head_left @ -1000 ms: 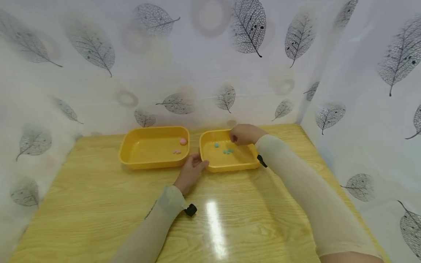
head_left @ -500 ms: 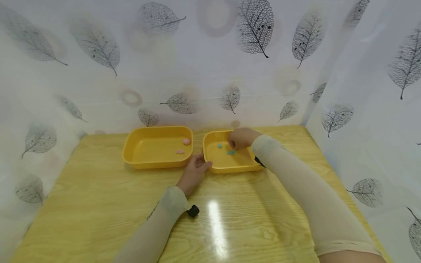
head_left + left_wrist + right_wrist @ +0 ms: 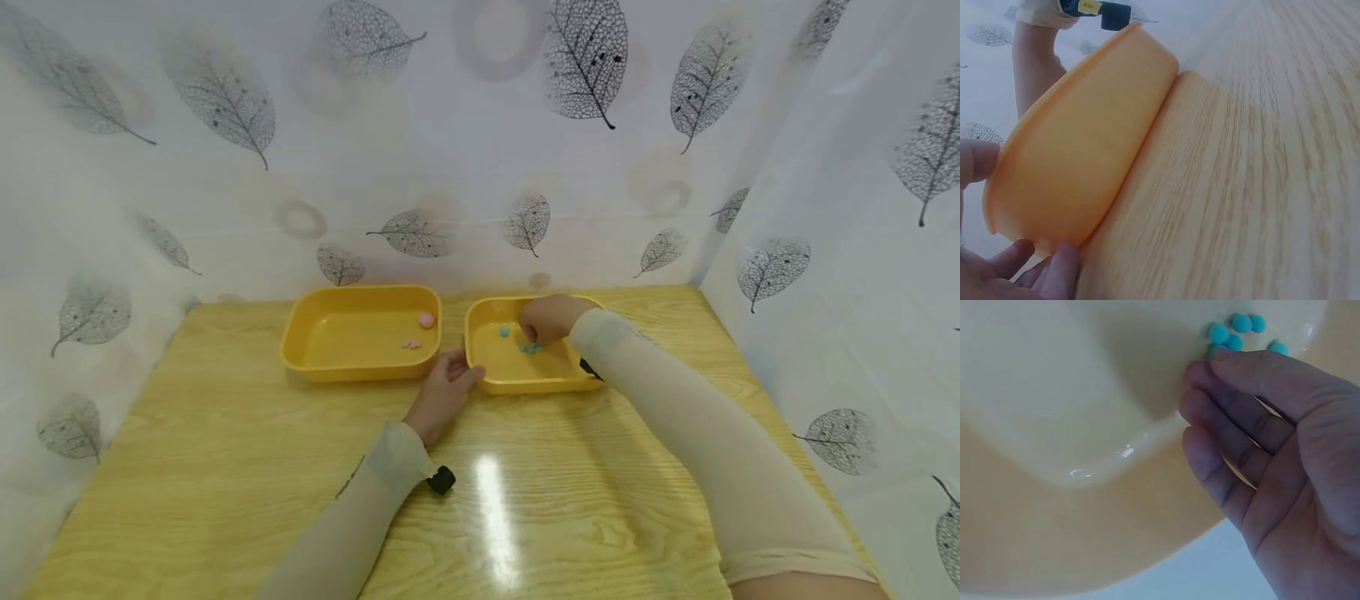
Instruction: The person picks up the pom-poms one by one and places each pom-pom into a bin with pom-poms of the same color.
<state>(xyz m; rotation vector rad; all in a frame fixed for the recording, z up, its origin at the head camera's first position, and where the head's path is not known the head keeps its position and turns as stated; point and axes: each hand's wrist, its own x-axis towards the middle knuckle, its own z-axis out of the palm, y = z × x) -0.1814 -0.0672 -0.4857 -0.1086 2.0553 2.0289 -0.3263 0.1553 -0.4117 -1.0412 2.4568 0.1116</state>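
Note:
Small turquoise balls [image 3: 1242, 324] lie clustered in the right-hand yellow tray [image 3: 536, 387]. My right hand [image 3: 553, 318] reaches into this tray from the right. In the right wrist view the thumb and index tips close on one turquoise ball [image 3: 1216, 349], partly hidden by the thumb; the other fingers curl loosely. My left hand [image 3: 442, 396] holds the tray's near left corner. In the left wrist view its thumb [image 3: 979, 161] lies on the rim and other fingers [image 3: 1063, 269] press the outer wall low down. A larger turquoise ball [image 3: 504, 332] sits apart at the tray's left.
Left of it stands a second, wider yellow tray [image 3: 352, 375] with one larger pink ball [image 3: 427, 320] and several small pink ones [image 3: 412, 343]. Both trays stand on a wood-grain table [image 3: 225, 467]. A leaf-patterned curtain [image 3: 465, 167] closes off the back and sides.
My right hand has moved down and left from the tray's back right part to the small turquoise balls. My left hand keeps its hold on the tray. The head view has shifted slightly.

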